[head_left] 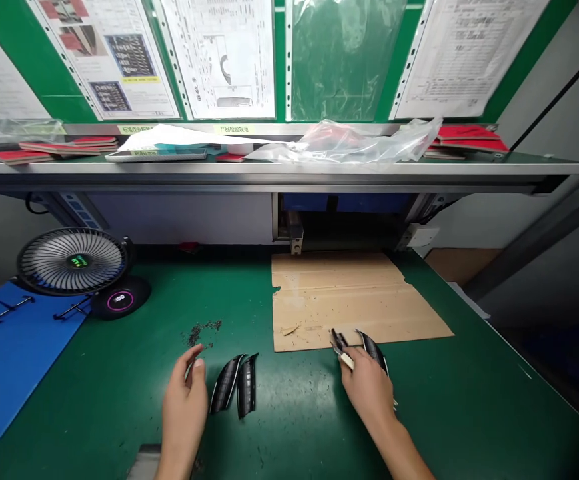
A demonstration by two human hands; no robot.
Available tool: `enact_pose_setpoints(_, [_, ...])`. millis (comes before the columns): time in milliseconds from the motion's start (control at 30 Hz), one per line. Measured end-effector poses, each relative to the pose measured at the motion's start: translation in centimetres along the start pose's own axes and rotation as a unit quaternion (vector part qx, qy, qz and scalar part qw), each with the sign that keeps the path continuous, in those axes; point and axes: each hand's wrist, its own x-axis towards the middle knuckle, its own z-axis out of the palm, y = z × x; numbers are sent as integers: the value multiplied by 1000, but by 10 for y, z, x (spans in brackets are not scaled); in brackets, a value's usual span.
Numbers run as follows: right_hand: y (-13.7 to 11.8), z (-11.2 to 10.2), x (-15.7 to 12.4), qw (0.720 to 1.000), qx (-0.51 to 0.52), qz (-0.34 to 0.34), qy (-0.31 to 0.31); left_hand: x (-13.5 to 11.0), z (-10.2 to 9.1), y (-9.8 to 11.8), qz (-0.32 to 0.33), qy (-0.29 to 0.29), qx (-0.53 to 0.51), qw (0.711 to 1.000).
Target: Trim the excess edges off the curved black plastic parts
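Head view: right hand (366, 387) grips perhaps pliers (340, 347) and a black strip (375, 350).

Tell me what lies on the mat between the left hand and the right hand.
In the head view, two curved black parts lie side by side between the left hand and right hand, nearer the left.

Black curved strips (234, 385), green mat (119, 373)

Green workstation under a metal shelf

The green bench (119, 400) carried a cardboard sheet (349, 293), a small fan (72, 261) and a blue binder (9, 360); the shelf (269, 170) held red booklets and plastic bags, below a green board (342, 60) of sleeved papers.
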Motion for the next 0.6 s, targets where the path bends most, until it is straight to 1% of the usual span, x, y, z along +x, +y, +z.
enact_pose_setpoints(33, [-7,-9,-5,999,28,-29,-20,-6,-1,5,-6,1,-28,1000])
enact_pose_setpoints(67, [-16,-18,-11,994,71,-72,-51,-14,1,9,-29,-21,-71,997])
enact_pose_setpoints(100, [-27,-28,-17,981,124,-123,-90,-24,5,13,-71,-71,-125,987])
enact_pose_setpoints(133, [-38,-37,-23,959,177,-178,-133,-35,12,17,-134,-146,-189,962])
enact_pose_setpoints(167, [-49,-44,-29,933,219,-229,-169,-46,19,20,-219,-238,-244,914])
enact_pose_setpoints(200, [-59,-50,-35,911,242,-271,-194,-55,27,22,-301,-325,-284,850])
enact_pose_setpoints(233, [-67,-54,-39,900,244,-297,-203,-63,34,23,-368,-387,-318,783])
enact_pose_setpoints(267, [-73,-55,-43,903,233,-306,-194,-69,40,24,-410,-422,-343,732])
enact_pose_setpoints(300, [-76,-55,-47,910,227,-298,-175,-72,45,24,-428,-427,-371,704])
enact_pose_setpoints(333, [-77,-54,-51,919,237,-275,-151,-72,47,25,-425,-406,-403,701])
enact_pose_setpoints(367, [-76,-52,-55,926,261,-240,-128,-71,47,27,-403,-366,-433,718])
enact_pose_setpoints(433, [-73,-47,-63,928,328,-150,-95,-65,44,34,-323,-269,-466,778])
enact_pose_setpoints(467, [-73,-45,-68,924,355,-111,-85,-62,40,40,-279,-228,-473,804])
enact_pose_setpoints(500, [-73,-42,-73,921,374,-81,-79,-59,36,47,-239,-195,-478,822])
enact_pose_setpoints(533, [-75,-39,-78,918,385,-62,-75,-57,33,54,-207,-175,-484,832])
enact_pose_setpoints(567, [-78,-36,-83,915,393,-50,-73,-57,29,62,-184,-166,-495,833])
enact_pose_setpoints(600, [-82,-33,-87,912,401,-43,-74,-57,25,70,-170,-164,-513,825])
